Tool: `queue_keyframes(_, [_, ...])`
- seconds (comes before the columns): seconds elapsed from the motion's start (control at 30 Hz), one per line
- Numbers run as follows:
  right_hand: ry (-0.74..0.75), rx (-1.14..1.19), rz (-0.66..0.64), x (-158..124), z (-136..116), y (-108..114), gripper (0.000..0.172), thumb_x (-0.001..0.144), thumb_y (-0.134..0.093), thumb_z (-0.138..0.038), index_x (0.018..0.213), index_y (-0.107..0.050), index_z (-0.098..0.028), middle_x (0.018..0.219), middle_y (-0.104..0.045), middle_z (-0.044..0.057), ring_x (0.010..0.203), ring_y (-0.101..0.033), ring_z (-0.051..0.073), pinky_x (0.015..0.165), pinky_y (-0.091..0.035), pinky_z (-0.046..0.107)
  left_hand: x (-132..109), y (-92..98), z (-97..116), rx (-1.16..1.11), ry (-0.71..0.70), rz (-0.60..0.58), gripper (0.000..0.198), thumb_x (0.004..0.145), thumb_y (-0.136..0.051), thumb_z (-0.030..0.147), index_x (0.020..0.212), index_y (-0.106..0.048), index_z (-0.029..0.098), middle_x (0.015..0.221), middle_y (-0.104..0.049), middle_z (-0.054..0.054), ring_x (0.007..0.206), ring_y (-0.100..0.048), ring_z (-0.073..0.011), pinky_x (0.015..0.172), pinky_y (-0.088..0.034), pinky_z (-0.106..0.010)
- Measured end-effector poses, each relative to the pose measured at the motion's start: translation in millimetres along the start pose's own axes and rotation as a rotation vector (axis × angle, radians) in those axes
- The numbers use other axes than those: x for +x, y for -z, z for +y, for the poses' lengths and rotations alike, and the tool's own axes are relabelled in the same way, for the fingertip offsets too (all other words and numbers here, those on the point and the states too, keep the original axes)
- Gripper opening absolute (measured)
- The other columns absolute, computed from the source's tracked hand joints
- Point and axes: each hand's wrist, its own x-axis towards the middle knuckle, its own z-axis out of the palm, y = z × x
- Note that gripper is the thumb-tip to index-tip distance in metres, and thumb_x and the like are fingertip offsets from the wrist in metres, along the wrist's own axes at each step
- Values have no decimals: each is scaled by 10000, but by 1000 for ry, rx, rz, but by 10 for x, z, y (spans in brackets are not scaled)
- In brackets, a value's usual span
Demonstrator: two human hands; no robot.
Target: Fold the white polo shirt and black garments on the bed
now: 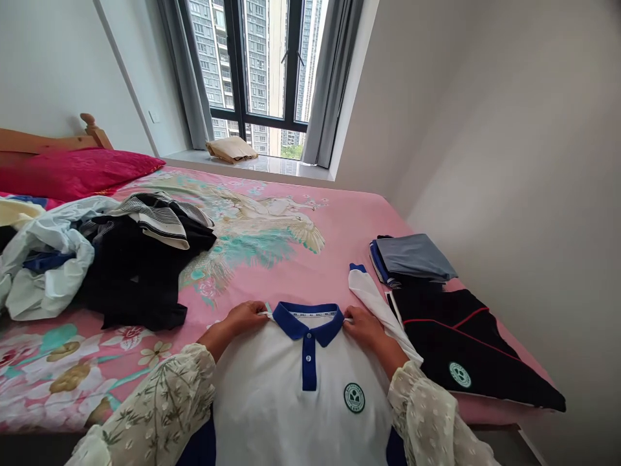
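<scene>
A white polo shirt [272,401] with a blue collar, a blue button strip and a round green badge is spread in front of me, its front facing up. My left hand [246,317] is closed, pinching the fabric at the shoulder left of the collar. On the other side my right hand [365,327] pinches the shoulder beside the collar. One white sleeve [381,304] with a blue cuff stretches out past my right hand onto the bed. The shirt's lower part runs out of view.
Folded clothes [416,255] are stacked at the bed's right side, with a black garment [466,343] with red piping before them. Rumpled clothes [140,265] lie at left. A red pillow [87,169] rests by the headboard. The pink bedsheet [349,220] reaches the window ledge.
</scene>
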Motion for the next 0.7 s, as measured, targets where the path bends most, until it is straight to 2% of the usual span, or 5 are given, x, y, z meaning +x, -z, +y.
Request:
queue_keyframes(0.13, [-36, 45, 75, 72, -27, -53, 134, 795, -441, -216, 879, -545, -209, 907, -628, 31, 805, -546, 162, 681, -325, 261, 56, -89, 54, -85, -35, 35, 224, 675, -581, 387, 772, -663, 203, 752, -660, 18, 784, -584, -183, 678, -403, -240])
queue_keyframes(0.3, [54, 157, -34, 164, 15, -18, 126, 695, -596, -300, 791, -611, -219, 787, -645, -20, 713, -566, 148, 641, -376, 240, 69, -144, 84, -273, -36, -50, 442, 669, -593, 581, 809, -719, 182, 777, -715, -17, 778, -635, -224, 654, -454, -256])
queue_keyframes(0.43, [95, 221, 13, 138, 27, -42, 230, 723, -560, -324, 922, -631, -233, 840, -653, -10, 756, -583, 160, 686, -419, 259, 60, -212, 159, -485, -83, -85, 540, 692, -573, 627, 934, -700, 162, 934, -724, -43, 869, -642, -226, 740, -493, -272])
queue_keyframes(0.57, [129, 248, 166, 55, 20, -190, 339, 745, -499, -275, 1068, -590, -225, 1030, -631, 44, 914, -576, 189, 843, -416, 303, 51, -253, 202, -594, -55, -99, 527, 722, -560, 632, 867, -690, 143, 786, -711, -29, 721, -638, -191, 634, -492, -261])
queue_keyframes(0.7, [156, 279, 273, 30, 18, -305, 215, 743, -489, -268, 913, -599, -197, 946, -612, 76, 907, -546, 219, 863, -395, 336, 91, -194, 211, -608, -24, -115, 471, 717, -593, 604, 712, -655, 137, 590, -637, 8, 541, -572, -136, 502, -427, -219])
